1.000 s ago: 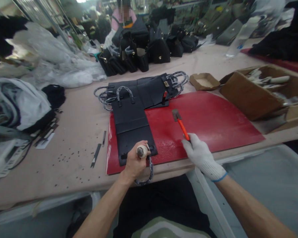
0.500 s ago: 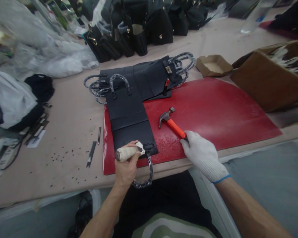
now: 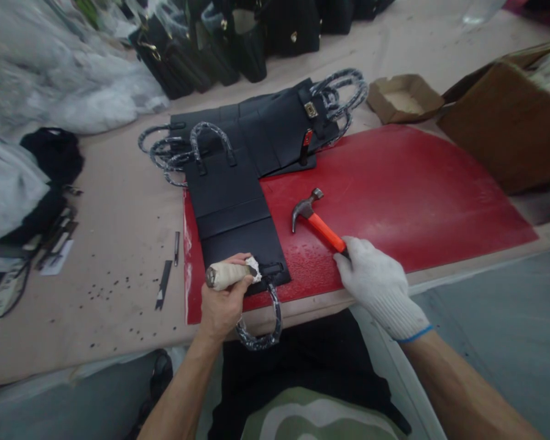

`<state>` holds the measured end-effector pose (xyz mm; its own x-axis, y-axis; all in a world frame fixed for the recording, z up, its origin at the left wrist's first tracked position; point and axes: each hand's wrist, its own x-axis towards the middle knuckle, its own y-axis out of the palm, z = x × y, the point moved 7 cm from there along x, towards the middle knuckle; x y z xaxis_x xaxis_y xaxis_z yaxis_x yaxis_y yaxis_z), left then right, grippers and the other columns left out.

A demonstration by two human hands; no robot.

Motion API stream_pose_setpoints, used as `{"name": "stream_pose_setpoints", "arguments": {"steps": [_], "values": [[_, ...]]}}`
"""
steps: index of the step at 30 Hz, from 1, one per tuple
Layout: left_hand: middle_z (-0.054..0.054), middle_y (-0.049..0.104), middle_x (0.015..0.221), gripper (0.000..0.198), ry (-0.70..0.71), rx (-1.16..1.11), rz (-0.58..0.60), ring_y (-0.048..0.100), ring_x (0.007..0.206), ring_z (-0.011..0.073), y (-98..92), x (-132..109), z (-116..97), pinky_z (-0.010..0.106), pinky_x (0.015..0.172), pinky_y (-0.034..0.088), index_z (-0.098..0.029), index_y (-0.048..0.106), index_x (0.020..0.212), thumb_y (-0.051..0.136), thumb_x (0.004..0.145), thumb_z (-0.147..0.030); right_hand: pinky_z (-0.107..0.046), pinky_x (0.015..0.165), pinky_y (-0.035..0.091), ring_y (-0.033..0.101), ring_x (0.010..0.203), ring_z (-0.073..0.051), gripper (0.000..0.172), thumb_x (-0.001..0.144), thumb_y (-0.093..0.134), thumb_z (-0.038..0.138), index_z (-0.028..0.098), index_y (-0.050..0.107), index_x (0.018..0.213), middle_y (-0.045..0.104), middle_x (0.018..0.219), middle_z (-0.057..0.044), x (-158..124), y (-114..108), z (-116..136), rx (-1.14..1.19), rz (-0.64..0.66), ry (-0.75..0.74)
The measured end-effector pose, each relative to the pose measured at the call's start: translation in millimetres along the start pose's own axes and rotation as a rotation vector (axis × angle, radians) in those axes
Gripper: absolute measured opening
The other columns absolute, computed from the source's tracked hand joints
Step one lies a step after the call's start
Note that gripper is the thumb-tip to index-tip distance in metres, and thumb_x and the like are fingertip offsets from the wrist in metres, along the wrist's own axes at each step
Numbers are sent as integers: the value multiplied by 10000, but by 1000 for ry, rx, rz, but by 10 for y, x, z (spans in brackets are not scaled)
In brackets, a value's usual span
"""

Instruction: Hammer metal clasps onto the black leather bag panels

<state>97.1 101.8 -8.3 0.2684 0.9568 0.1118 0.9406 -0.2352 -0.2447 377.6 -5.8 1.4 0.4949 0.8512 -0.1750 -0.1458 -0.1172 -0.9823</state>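
Observation:
My bare left hand [image 3: 222, 308] is closed around a punch wrapped in pale tape [image 3: 229, 275], whose working end is hidden by the fingers and white wrapping. It stands over the near end of a black bag panel [image 3: 233, 211], close to the base of a plastic-wrapped handle [image 3: 275, 311] that hangs past the table edge. In a white knit glove, my right hand [image 3: 376, 281] grips the dark end of a claw hammer [image 3: 323, 229] with an orange shaft. The hammer's head is over the red mat [image 3: 371, 195], to the right of the panel.
More black bag panels with wrapped handles [image 3: 275, 131] lie behind, with a red-and-black cutter [image 3: 305, 146] on them. A small carton [image 3: 403, 101] and a larger cardboard box [image 3: 504, 128] stand right. Loose blades [image 3: 164, 284] and black scraps lie left. Finished bags [image 3: 288, 27] line the back.
The camera view has shifted slightly, so the scene sits a little differently. My left hand and the punch moved slightly left along the panel. The hammer stays nearly where it was.

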Motion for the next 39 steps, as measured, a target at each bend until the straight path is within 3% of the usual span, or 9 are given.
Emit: {"name": "stream_pose_setpoints", "arguments": {"steps": [12, 28, 39], "values": [[115, 764, 1155, 185, 103, 83, 80, 739, 1096, 263, 181, -24, -108, 444, 1012, 604, -164, 701, 992, 766, 826, -214, -324, 558, 265, 673, 790, -239, 204, 1027, 511, 375, 207, 585, 1115, 689, 1022, -74, -11, 17, -16, 15, -24, -12], [113, 754, 1192, 178, 223, 93, 107, 734, 1115, 237, 239, -72, -152, 399, 1015, 596, -177, 689, 1015, 764, 855, -159, -317, 543, 236, 657, 750, -221, 188, 1031, 509, 378, 206, 572, 1075, 667, 969, -64, -16, 18, -11, -8, -19, -13], [88, 752, 1155, 176, 167, 127, 205, 730, 1086, 232, 302, 85, -163, 385, 1002, 588, -190, 691, 1006, 726, 838, -154, -319, 553, 270, 668, 772, -230, 185, 1025, 505, 361, 203, 577, 1091, 670, 977, -72, -17, -2, -5, 20, -29, -16]]}}
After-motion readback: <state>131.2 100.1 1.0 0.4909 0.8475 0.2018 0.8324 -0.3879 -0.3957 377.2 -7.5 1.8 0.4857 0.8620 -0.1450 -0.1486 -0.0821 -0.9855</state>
